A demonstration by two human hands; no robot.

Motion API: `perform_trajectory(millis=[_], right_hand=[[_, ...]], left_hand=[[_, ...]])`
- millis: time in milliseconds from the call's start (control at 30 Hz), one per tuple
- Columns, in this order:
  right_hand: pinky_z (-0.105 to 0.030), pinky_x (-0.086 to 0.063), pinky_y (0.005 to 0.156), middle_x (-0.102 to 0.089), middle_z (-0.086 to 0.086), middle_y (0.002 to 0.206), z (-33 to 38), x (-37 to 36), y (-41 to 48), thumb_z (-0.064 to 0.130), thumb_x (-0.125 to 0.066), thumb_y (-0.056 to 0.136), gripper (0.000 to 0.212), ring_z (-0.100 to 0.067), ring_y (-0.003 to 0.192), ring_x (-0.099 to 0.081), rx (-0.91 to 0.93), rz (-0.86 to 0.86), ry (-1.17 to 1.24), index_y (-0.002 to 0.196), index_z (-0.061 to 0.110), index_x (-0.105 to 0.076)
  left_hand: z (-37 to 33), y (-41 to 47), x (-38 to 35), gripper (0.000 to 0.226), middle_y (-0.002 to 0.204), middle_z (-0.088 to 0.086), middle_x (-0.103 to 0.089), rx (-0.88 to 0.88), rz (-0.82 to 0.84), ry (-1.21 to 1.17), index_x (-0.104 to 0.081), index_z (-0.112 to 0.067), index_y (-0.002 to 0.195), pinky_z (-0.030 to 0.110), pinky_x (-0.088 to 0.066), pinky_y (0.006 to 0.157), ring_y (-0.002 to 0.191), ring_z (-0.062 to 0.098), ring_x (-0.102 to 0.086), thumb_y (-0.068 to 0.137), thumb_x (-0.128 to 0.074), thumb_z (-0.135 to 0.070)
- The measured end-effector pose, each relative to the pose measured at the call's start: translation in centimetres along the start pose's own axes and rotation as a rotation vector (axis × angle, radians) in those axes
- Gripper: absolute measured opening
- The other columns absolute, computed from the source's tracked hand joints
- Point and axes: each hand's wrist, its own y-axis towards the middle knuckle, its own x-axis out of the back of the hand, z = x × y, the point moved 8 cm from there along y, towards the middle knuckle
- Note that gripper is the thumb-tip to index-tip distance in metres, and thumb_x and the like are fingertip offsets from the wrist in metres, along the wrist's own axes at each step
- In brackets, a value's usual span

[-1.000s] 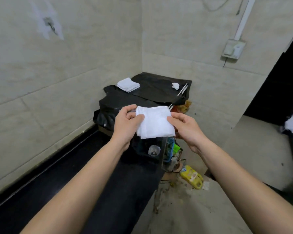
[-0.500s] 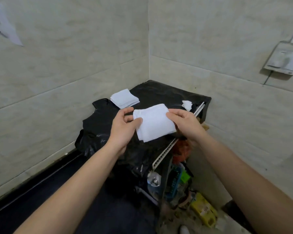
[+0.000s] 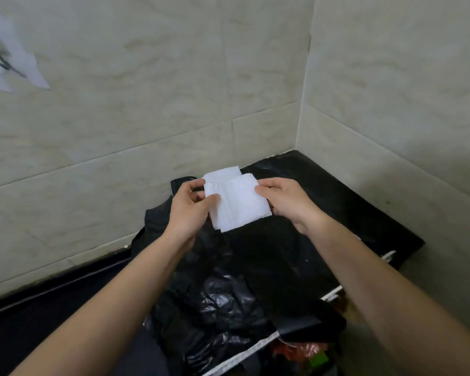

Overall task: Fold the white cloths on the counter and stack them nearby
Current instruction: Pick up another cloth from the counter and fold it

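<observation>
Over the black-draped desk (image 3: pixel 337 202), pinching the folded white cloth (image 3: pixel 239 204) at opposite edges in left grip (image 3: pixel 187 207) and right grip (image 3: pixel 285 199), likely to hold its folds flat for the stack (image 3: pixel 223 172).

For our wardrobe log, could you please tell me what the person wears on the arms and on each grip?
Nothing that shows: the left arm and right arm are bare to the frame edge, without sleeves. The left grip and right grip wear no gloves; no ring, watch or band is visible.

Pale marbled tile walls (image 3: pixel 147 104) around a black-draped counter (image 3: pixel 364 207).
</observation>
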Motion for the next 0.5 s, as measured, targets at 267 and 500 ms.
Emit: perform_trajectory(millis=[267,500], right_hand=[[-0.029,-0.053,0.078,-0.072,-0.004,0.109,0.1,-2.0,8.7,0.021,-0.066,0.093,0.025,-0.016,0.098,-0.068,0.034,-0.017,-0.063,0.116,0.013,-0.071],[-0.029,-0.047,0.076,-0.064,0.006,0.078,-0.7,-3.2,13.6,0.03,-0.063,0.093,0.027,-0.015,0.082,-0.063,0.162,-0.061,-0.414,0.118,0.022,-0.064]], left_hand=[[2.2,7.7,0.3,0.032,0.09,0.003,-0.07,0.021,-0.16,-0.021,-0.056,-0.016,0.113,0.032,-0.057,0.069,0.08,0.016,-0.069,0.086,-0.071,-0.007],[4.4,12.7,0.2,0.029,0.086,-0.003,-0.063,0.0,-0.24,0.126,-0.055,-0.018,0.107,0.029,-0.053,0.072,0.078,0.016,-0.063,0.084,-0.071,-0.011]])
